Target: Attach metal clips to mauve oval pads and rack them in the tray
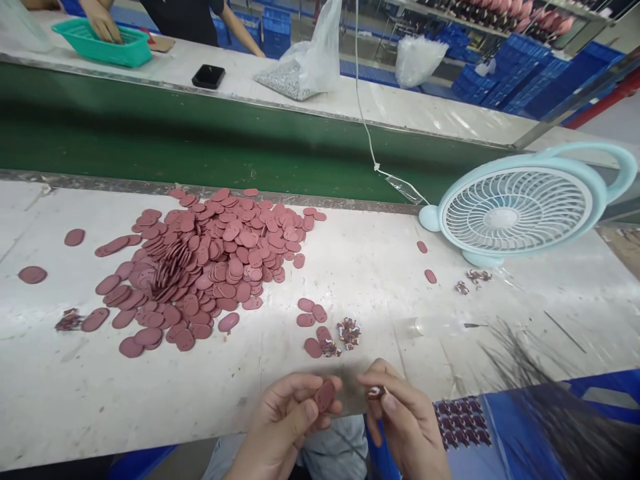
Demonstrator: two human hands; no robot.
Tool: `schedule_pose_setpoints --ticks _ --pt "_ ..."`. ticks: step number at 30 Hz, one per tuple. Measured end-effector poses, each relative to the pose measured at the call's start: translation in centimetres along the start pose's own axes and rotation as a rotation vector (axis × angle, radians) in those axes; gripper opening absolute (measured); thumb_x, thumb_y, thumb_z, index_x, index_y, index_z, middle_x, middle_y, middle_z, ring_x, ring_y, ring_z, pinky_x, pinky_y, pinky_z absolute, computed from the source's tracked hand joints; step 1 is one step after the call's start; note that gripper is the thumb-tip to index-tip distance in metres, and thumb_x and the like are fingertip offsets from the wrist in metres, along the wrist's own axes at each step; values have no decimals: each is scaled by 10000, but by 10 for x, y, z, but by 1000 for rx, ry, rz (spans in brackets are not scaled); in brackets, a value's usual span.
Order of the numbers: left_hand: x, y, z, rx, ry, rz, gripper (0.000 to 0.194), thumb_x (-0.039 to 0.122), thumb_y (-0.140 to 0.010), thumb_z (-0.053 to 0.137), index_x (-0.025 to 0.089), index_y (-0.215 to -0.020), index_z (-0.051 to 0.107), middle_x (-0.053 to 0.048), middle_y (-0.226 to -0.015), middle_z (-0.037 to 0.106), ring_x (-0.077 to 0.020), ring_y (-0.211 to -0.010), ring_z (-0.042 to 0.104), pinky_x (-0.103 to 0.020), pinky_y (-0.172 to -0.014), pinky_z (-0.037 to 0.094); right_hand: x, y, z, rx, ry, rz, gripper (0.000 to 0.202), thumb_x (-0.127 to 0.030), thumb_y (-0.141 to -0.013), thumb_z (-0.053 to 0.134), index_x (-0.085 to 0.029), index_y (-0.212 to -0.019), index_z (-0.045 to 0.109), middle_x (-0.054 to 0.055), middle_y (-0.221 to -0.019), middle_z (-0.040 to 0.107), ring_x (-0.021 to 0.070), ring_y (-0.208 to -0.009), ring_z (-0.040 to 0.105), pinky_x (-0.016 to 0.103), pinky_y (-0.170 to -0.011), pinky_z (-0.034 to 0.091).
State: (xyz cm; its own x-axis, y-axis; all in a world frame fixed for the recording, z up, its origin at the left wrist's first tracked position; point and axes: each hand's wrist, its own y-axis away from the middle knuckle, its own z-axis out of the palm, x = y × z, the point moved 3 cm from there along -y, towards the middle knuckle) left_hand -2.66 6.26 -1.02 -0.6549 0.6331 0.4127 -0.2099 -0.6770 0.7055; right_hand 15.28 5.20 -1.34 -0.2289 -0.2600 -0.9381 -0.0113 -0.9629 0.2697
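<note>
My left hand (290, 420) pinches a dark pink oval disc (325, 396) near the table's front edge. A short gap to its right, my right hand (400, 413) grips a small brown-and-white piece (375, 393) between thumb and finger. Just beyond my hands lie a cluster of brown-and-white pieces (349, 333) and a few loose oval discs (313, 347). A big heap of the same pink discs (220, 253) spreads over the left half of the white table (370, 267). Fine details of the small piece are too small to make out.
A light blue fan (520, 207) stands at the right, its white cord (367, 127) running upward. A clear bottle (440, 326) lies nearby. Brown pieces in rows (463, 422) sit at lower right. Across the green belt (200, 140), a person's hand reaches into a teal basket (135, 57).
</note>
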Motion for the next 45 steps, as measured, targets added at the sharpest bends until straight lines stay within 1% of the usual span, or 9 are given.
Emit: schedule_pose_setpoints --ticks 4,7,10,17,20,26,31,38,45 --pt "-1 0 -2 3 -25 29 357 411 -496 1019 252 -754 830 -29 -796 823 -169 -708 746 -205 -638 549 -7 2 13 -23 -110 -28 151 -403 -858 761 -311 -954 832 14 -780 589 129 -501 550 239 -403 422" --pt "-4 0 -3 4 -26 54 345 400 -505 1016 246 -751 831 -35 -789 821 -175 -712 735 -224 -652 538 -8 8 22 28 -113 82 120 -362 -852 811 -267 -924 801 24 -710 687 169 -627 664 269 -597 549" --pt "-4 0 -3 10 -28 114 331 399 -512 1012 235 -734 830 -56 -846 830 -200 -769 731 -252 -685 549 -9 13 29 34 -127 186 153 -352 -847 836 -239 -878 736 39 -753 745 175 -691 706 264 -669 565" --pt "-1 -1 -7 -9 -88 189 301 409 -557 991 243 -754 836 -86 -1005 834 -254 -891 752 -311 -799 585 -8 6 19 11 56 8 219 -271 -832 840 -303 -1045 802 64 -920 797 231 -878 753 374 -890 619" --pt "-1 -1 -7 -31 -120 207 289 415 -577 979 238 -761 841 -100 -1028 831 -263 -912 751 -312 -799 591 -8 1 19 -48 51 -84 146 -235 -845 814 -298 -977 813 61 -913 774 212 -824 731 347 -822 633" --pt "-2 -2 -8 -42 -147 223 238 384 -578 982 285 -754 856 -72 -1027 836 -273 -983 760 -301 -832 600 -11 2 24 11 -24 -33 92 -251 -867 793 -279 -953 788 41 -921 701 194 -809 722 270 -712 617" --pt "-2 -5 -12 -131 -196 260 164 370 -659 944 296 -780 861 -76 -1059 834 -275 -982 765 -309 -829 603 0 14 17 99 155 -20 185 -285 -819 850 -287 -997 800 50 -898 764 206 -780 715 293 -731 611" --pt "-7 -6 -17 -188 -115 138 167 305 -669 946 245 -748 812 -54 -933 838 -218 -826 765 -277 -752 592 -19 8 26 -41 303 -140 217 -237 -844 812 -344 -1033 815 6 -768 741 183 -645 664 279 -588 549" --pt "-6 -8 -20 -198 -228 172 149 320 -708 916 220 -691 808 -77 -987 836 -232 -864 756 -300 -791 576 -28 6 28 -117 370 -194 279 -201 -863 791 -346 -1101 799 4 -783 714 167 -666 653 272 -622 520"
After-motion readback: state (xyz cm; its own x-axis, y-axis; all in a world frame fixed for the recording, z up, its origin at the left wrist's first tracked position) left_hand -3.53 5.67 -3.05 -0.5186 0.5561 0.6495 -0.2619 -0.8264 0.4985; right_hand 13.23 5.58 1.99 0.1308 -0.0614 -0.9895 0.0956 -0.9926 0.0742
